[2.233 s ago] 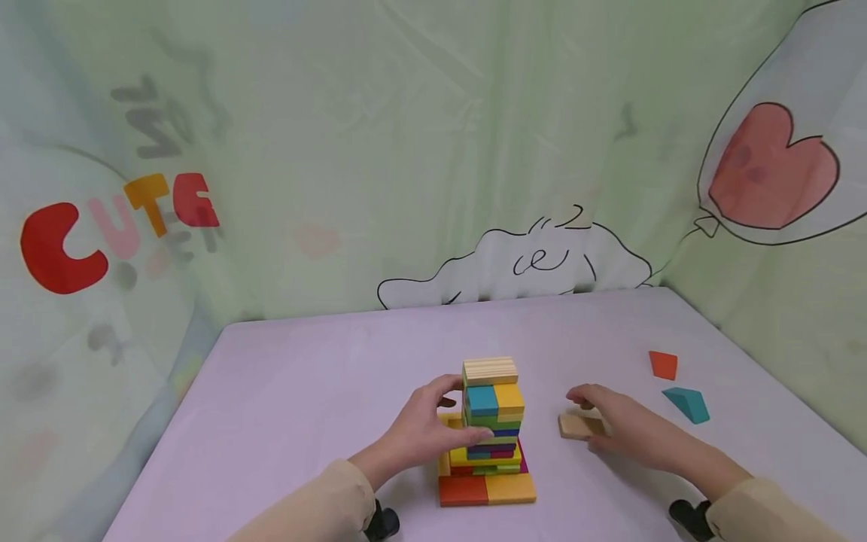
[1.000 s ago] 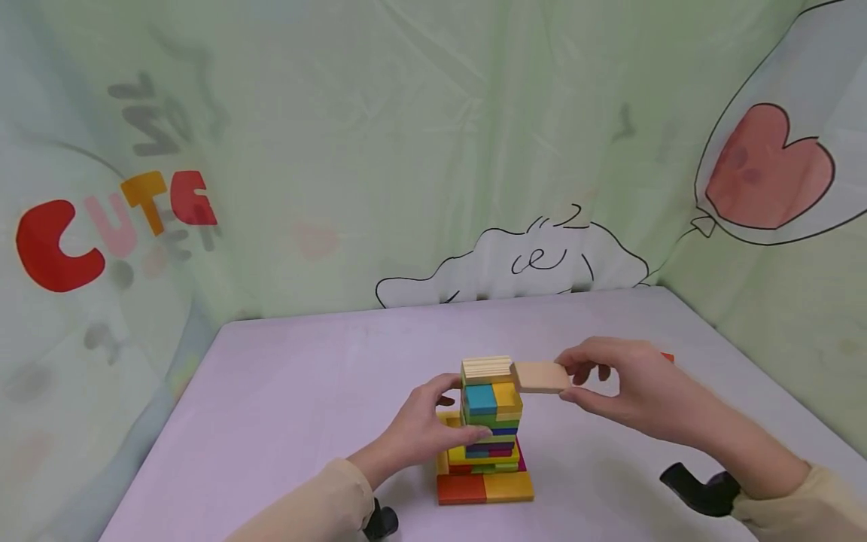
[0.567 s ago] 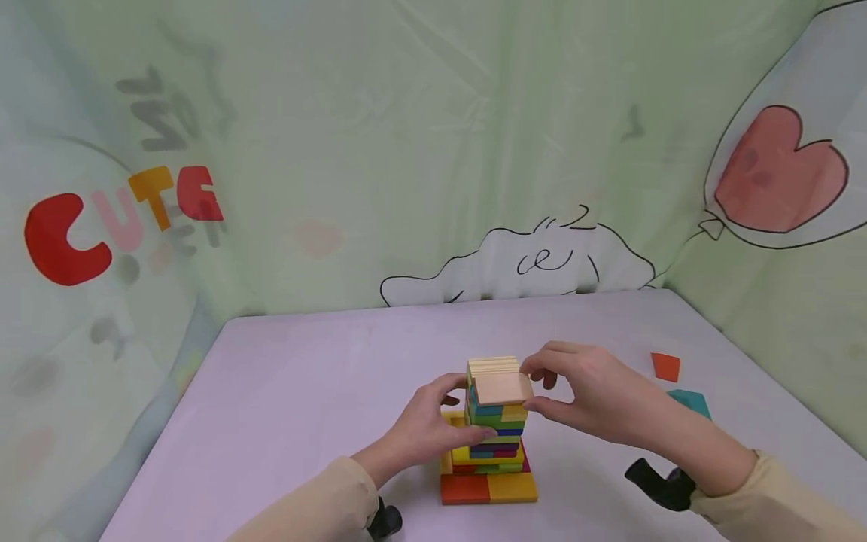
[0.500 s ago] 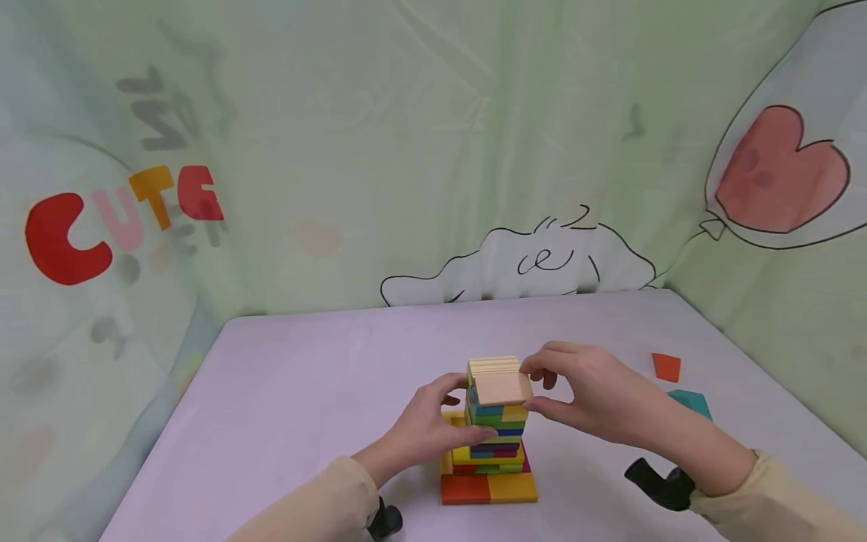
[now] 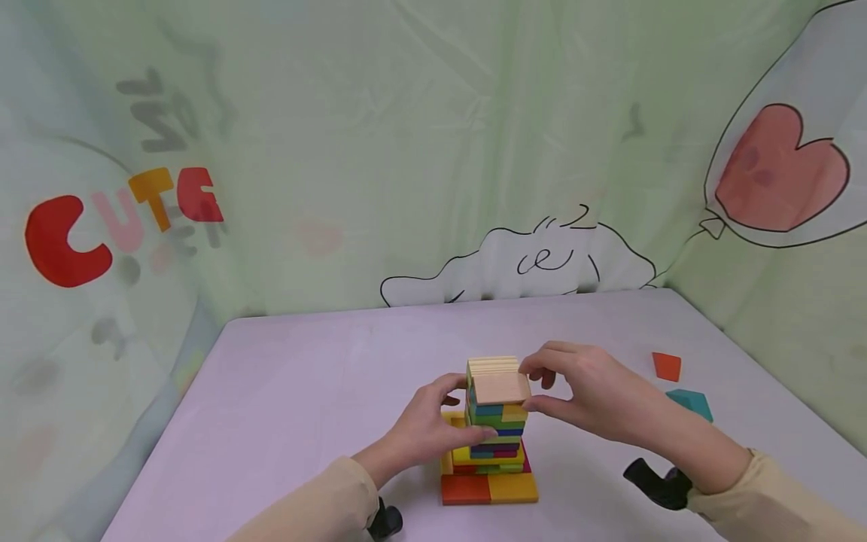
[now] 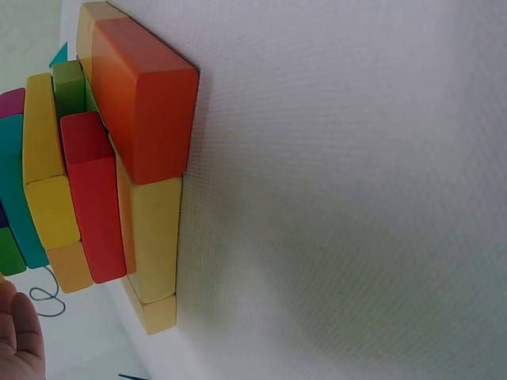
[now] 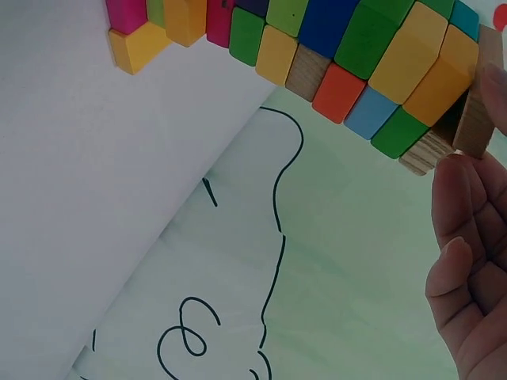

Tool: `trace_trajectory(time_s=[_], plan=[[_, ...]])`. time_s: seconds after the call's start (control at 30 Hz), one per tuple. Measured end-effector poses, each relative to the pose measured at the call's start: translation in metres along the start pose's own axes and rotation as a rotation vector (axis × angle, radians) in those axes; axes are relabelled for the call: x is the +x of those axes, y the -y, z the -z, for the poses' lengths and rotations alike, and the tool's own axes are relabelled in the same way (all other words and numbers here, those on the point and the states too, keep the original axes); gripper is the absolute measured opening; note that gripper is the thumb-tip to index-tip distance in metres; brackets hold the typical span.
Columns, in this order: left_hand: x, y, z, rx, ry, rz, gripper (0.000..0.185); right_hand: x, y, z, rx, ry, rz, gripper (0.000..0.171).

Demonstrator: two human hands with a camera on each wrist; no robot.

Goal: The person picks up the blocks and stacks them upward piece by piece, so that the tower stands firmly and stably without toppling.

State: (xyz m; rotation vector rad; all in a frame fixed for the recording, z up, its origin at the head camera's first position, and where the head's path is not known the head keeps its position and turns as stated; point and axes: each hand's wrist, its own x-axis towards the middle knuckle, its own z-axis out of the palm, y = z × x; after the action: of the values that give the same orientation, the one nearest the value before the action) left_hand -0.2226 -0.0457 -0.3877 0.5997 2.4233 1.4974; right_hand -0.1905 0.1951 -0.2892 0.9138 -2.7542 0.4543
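A tower of coloured blocks (image 5: 494, 436) stands on an orange and yellow base (image 5: 489, 489) in the middle of the table. My left hand (image 5: 455, 406) grips the tower's left side, thumb behind and fingers in front. My right hand (image 5: 542, 388) pinches a plain wooden block (image 5: 501, 388) lying on the front of the tower's top, beside another plain wooden block (image 5: 492, 365). In the right wrist view the plain wooden block (image 7: 475, 103) shows beside my fingers (image 7: 467, 285). The left wrist view shows the orange base block (image 6: 146, 111) and one fingertip (image 6: 20, 336).
An orange piece (image 5: 667, 366) and a teal wedge (image 5: 689, 403) lie at the table's right. The lilac table (image 5: 305, 391) is walled in by a green printed curtain (image 5: 406, 150). Black wrist mounts (image 5: 653, 485) sit near the front edge.
My right hand lifted the plain wooden block from the table and carried it left onto the tower top. Over the last half second it has stayed nearly still. The left hand has kept its hold.
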Motion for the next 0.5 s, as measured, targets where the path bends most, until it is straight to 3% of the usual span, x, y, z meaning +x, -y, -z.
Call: trace_trajectory(time_s=[0.3, 0.5], plan=[[0.001, 0.0, 0.0, 0.01, 0.0, 0.007, 0.068, 0.004, -0.004, 0.003, 0.072, -0.025, -0.008, 0.048], [0.0, 0.0, 0.0, 0.008, 0.006, -0.004, 0.067, 0.013, -0.011, -0.003, 0.19, 0.064, -0.049, 0.068]])
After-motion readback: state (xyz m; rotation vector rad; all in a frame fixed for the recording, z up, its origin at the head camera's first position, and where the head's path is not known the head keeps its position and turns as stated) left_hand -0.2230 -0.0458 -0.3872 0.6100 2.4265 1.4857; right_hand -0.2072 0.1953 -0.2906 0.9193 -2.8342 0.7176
